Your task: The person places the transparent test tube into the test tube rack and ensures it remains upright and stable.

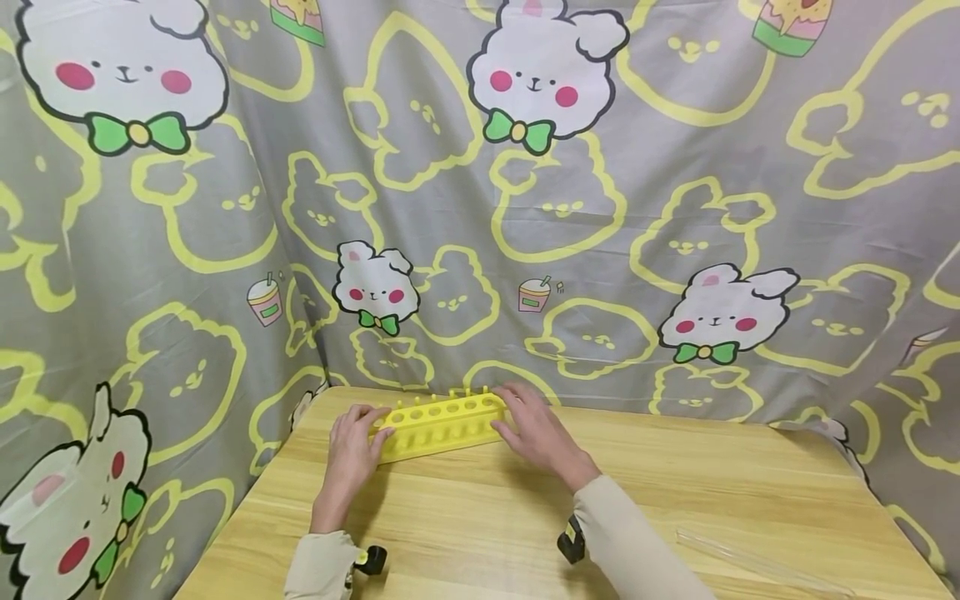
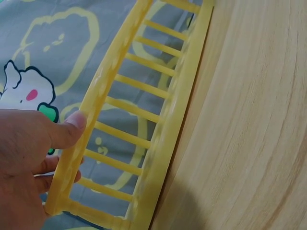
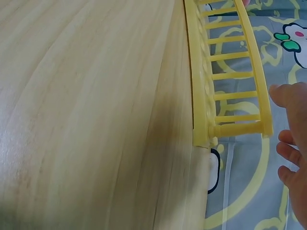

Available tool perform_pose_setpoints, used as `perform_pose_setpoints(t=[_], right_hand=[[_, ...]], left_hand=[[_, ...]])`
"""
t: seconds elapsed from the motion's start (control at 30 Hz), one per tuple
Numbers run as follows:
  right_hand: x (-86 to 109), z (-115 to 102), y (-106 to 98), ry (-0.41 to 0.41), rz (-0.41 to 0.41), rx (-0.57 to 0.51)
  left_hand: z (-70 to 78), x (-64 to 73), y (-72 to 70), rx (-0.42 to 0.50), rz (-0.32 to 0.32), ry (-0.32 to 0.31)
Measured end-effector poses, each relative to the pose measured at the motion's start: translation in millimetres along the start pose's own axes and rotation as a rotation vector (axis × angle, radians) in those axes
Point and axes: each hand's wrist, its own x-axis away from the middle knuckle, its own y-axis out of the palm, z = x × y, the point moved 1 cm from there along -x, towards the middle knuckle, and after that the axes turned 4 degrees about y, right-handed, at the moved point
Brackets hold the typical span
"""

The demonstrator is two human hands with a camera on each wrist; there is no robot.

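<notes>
A yellow test tube rack (image 1: 442, 429) stands upright at the far side of the table, with round holes along its top and short pegs behind them. My left hand (image 1: 354, 446) holds its left end. In the left wrist view the thumb (image 2: 76, 120) lies on the near side of the rack's top bar (image 2: 98, 91), and fingertips show behind it. At the right end is my right hand (image 1: 538, 429). The right wrist view shows the thumb (image 3: 279, 96) just off the rack's top bar (image 3: 256, 67), with loosely bent fingers (image 3: 289, 153) beyond the end and nothing between them.
A clear, thin tube (image 1: 757, 562) lies on the wooden table (image 1: 480, 533) at the front right. Behind the rack hangs a grey curtain (image 1: 450, 208) with cartoon rabbits, close along the table's far edge and round both sides.
</notes>
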Motion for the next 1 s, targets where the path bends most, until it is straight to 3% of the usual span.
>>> perform_pose_setpoints(t=[0.2, 0.47, 0.7, 1.0], right_hand=[[-6.8, -5, 5, 0.021, -0.055, 0.001], [-9.9, -7, 11, -0.002, -0.024, 0.033], [-14.3, -8, 17, 0.028, -0.067, 0.051], [-19.9, -13, 23, -0.032, -0.059, 0.055]], left_hand=[[-1.5, 0.3, -1.8, -0.003, 0.011, 0.006], [-1.3, -0.9, -0.3, 0.015, 0.013, 0.003], [0.6, -1.8, 0.6, 0.013, 0.008, 0.001], [1.0, -1.9, 0.7, 0.006, 0.010, -0.012]])
